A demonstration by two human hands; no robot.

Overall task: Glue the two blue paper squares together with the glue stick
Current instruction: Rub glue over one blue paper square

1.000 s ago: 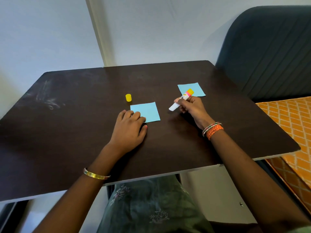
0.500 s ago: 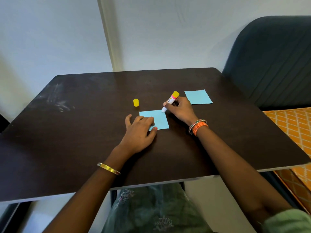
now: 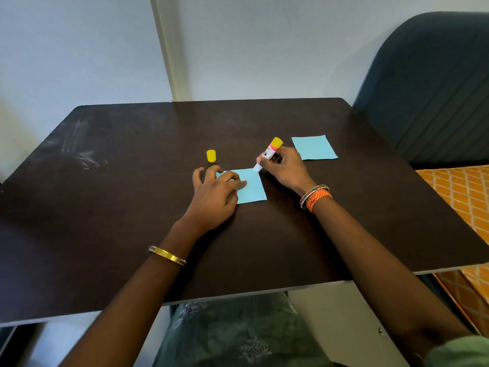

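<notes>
Glue stick [image 3: 267, 155] sits gripped in the right hand [image 3: 284, 168], tip on the near paper's [image 3: 251, 188] far corner; left hand [image 3: 215, 193] presses it flat, fingers spread; rub gently, edge to edge; other paper [image 3: 314, 147] waits beyond the right hand.

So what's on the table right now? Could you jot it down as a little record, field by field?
left hand: flat on the near blue square, pinning its left part
right hand: grips the glue stick, tilted, white tip at the near square's far right corner
yellow cap: off, standing on the table just beyond the left hand
far blue square: lies alone, beyond the right hand
squares joined: not yet
</notes>
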